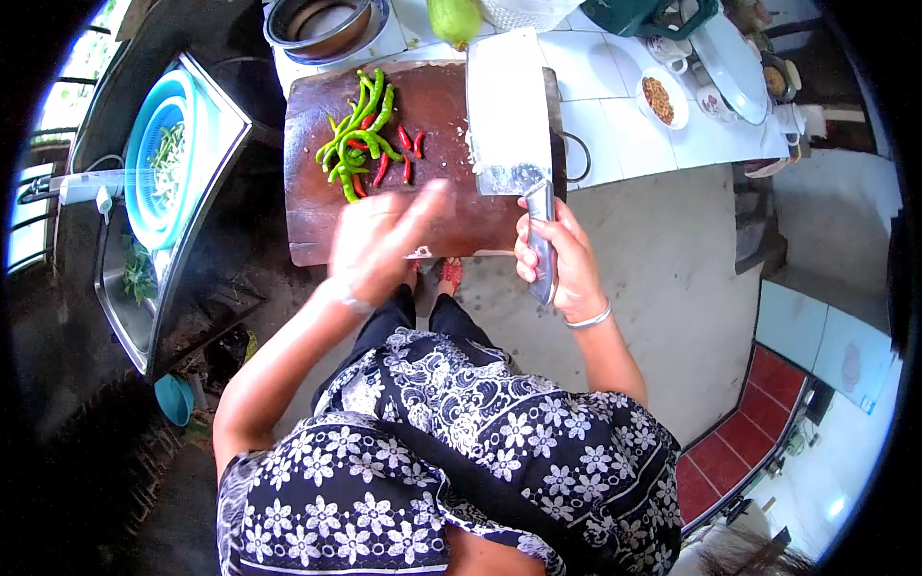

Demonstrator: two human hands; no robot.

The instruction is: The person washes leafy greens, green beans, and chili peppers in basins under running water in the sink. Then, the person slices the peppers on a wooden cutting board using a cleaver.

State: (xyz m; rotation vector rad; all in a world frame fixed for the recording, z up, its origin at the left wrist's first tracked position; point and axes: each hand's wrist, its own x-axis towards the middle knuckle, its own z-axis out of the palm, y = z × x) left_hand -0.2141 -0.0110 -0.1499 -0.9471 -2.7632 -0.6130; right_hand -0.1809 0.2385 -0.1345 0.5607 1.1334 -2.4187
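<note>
My right hand (560, 248) is wrapped round the grey handle of a cleaver (509, 106), whose broad blade points away from me over the right side of the brown cutting board (432, 115). Small pale bits cling near the blade's left edge. Over the board's near edge, my left hand (384, 230) is blurred by motion, a finger or thumb stretched out to the right and nothing visible in it. Just beyond it lies a pile of green chili peppers (355, 144), with several red chili peppers (382, 170) among and beside them.
To the left, a blue colander (144, 163) with chopped pale-green pieces sits at the sink (134, 317). Behind the board are a dark bowl (317, 24) and a green vegetable (454, 19). A white bowl of brown bits (663, 99) stands right on the tiled counter (595, 125).
</note>
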